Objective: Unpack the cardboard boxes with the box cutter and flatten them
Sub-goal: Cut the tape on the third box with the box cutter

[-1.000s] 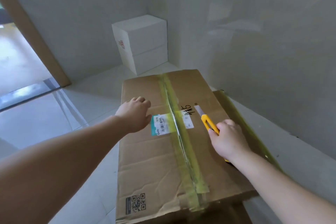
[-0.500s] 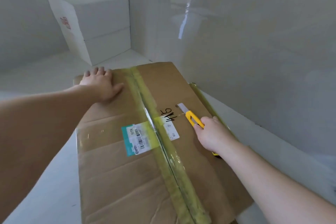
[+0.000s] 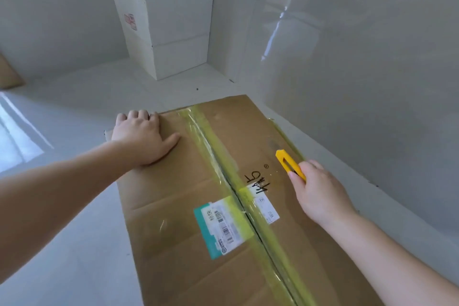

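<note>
A large brown cardboard box [image 3: 173,243] fills the lower middle, its top seam sealed with yellowish tape [image 3: 218,156] running away from me. A shipping label [image 3: 223,226] crosses the seam. My left hand [image 3: 141,139] lies flat, fingers spread, on the far left corner of the box top. My right hand [image 3: 320,194] grips a yellow box cutter [image 3: 289,163] over the right flap, its tip pointing to the far end; I cannot make out a blade. The cutter is right of the seam, near the box's right edge.
Two stacked white boxes [image 3: 171,25] stand in the far corner against the grey walls. A glossy wall [image 3: 360,82] runs close along the box's right side. Pale tiled floor [image 3: 62,206] lies to the left, with a brown object [image 3: 7,74] at the left edge.
My left hand slid from the middle of the box top to its far left corner. My right hand carried the cutter further right, toward the box edge. My view moved closer.
</note>
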